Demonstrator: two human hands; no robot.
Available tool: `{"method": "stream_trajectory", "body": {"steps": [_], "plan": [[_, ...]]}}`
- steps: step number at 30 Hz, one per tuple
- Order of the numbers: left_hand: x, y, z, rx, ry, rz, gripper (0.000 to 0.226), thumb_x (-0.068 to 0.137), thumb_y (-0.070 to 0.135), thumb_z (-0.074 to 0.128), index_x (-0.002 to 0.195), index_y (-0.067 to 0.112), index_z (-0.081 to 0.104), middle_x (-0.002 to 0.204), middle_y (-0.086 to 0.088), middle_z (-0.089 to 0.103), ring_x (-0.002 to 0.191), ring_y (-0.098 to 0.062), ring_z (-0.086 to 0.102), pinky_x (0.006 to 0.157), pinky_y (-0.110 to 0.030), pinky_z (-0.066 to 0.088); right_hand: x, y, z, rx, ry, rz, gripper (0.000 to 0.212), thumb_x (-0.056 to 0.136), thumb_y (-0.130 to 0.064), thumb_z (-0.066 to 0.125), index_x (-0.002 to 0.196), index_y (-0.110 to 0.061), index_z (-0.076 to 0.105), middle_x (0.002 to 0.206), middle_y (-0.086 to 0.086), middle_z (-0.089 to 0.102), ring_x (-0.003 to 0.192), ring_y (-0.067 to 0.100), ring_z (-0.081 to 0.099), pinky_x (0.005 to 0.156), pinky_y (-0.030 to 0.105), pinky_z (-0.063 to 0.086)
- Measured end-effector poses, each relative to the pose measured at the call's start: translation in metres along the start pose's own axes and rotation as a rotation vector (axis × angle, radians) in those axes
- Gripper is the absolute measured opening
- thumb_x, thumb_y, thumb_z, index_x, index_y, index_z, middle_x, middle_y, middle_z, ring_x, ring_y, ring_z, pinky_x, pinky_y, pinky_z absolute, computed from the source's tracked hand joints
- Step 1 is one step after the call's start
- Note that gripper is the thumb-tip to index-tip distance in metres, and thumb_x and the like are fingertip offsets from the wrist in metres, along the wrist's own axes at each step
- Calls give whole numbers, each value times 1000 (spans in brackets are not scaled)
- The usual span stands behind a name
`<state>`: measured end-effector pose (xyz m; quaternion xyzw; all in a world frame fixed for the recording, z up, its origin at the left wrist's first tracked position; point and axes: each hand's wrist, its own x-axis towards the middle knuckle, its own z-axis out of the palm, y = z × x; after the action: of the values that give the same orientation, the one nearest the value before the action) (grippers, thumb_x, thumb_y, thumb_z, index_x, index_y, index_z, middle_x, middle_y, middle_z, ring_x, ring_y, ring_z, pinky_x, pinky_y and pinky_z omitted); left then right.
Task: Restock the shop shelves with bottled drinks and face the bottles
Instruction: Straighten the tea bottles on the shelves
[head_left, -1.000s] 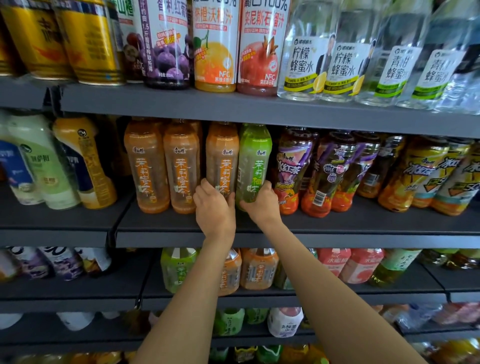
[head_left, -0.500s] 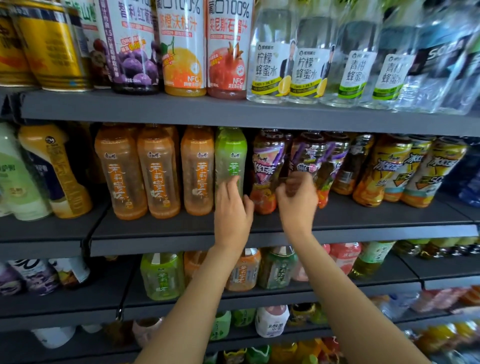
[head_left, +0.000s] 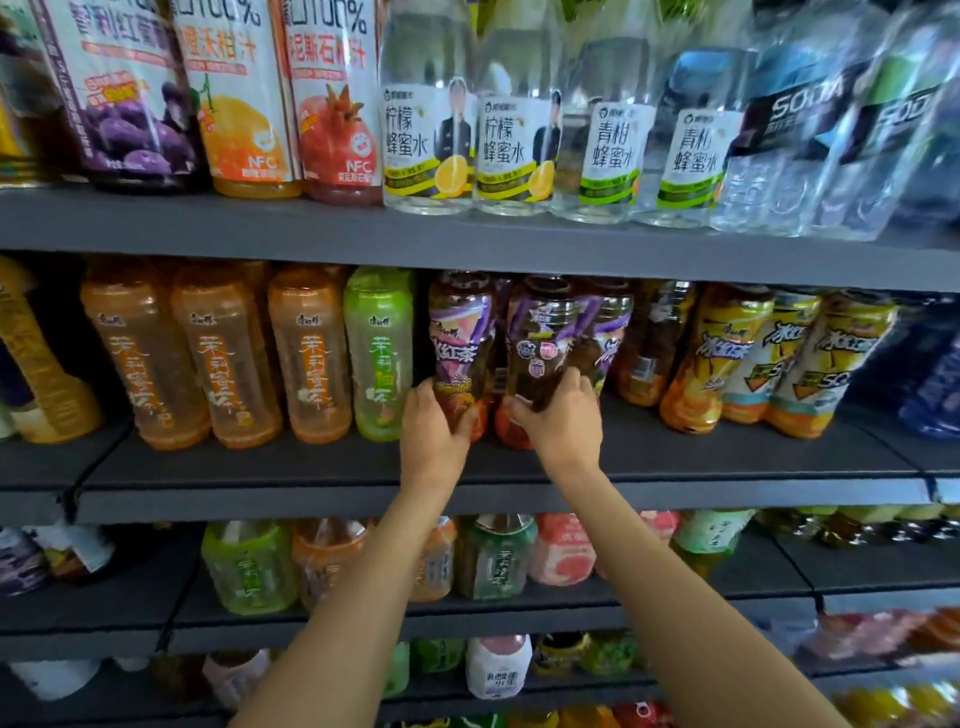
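Note:
Two dark iced-tea bottles with purple labels stand side by side on the middle shelf (head_left: 727, 457). My left hand (head_left: 434, 441) grips the lower part of the left tea bottle (head_left: 460, 338), whose label faces front. My right hand (head_left: 561, 421) grips the base of the right tea bottle (head_left: 543, 338), whose label is turned partly sideways. Left of them stand a green tea bottle (head_left: 378, 353) and three orange tea bottles (head_left: 223, 358). More bottles stand behind the two I hold.
Yellow-orange iced-tea bottles (head_left: 779, 358) stand to the right on the same shelf. Juice bottles and clear honey-water bottles (head_left: 467, 130) line the shelf above. Lower shelves hold several small bottles (head_left: 493, 556). A bare strip of shelf runs along the front edge.
Both hands moved right from the orange and green bottles to the purple-labelled tea bottles and took hold of them. The view shifted right and closer.

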<state>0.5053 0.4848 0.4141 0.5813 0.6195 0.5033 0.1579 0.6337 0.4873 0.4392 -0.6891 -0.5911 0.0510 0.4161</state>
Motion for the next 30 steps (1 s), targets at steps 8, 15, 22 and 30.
{"method": "stream_trajectory", "body": {"steps": [8,15,22,30], "plan": [[-17,18,19,69,220,-63,52,82,18,68,124,-2,44,120,-19,47,115,-32,44,98,-37,36,12,23,-37,127,-31,-184,40,83,-39,66,100,-4,63,94,8,68,88,24,64,72,31,49],[-48,48,46,115,289,181,43,86,18,62,124,3,47,119,-15,50,114,-28,46,96,-42,44,42,54,-37,295,-194,-6,60,76,-25,76,121,-1,43,119,16,58,111,29,55,86,29,44],[-37,56,52,165,82,68,67,89,31,59,142,5,29,141,-10,42,131,-22,39,104,-25,31,42,66,-42,308,-136,20,50,78,-22,74,110,2,44,111,19,60,104,35,58,84,40,49],[-28,64,54,162,59,2,51,88,23,60,132,7,40,125,-8,53,117,-24,50,93,-30,40,74,78,-53,198,-183,100,58,78,-27,75,117,1,42,120,19,56,111,34,55,89,38,45]]}}
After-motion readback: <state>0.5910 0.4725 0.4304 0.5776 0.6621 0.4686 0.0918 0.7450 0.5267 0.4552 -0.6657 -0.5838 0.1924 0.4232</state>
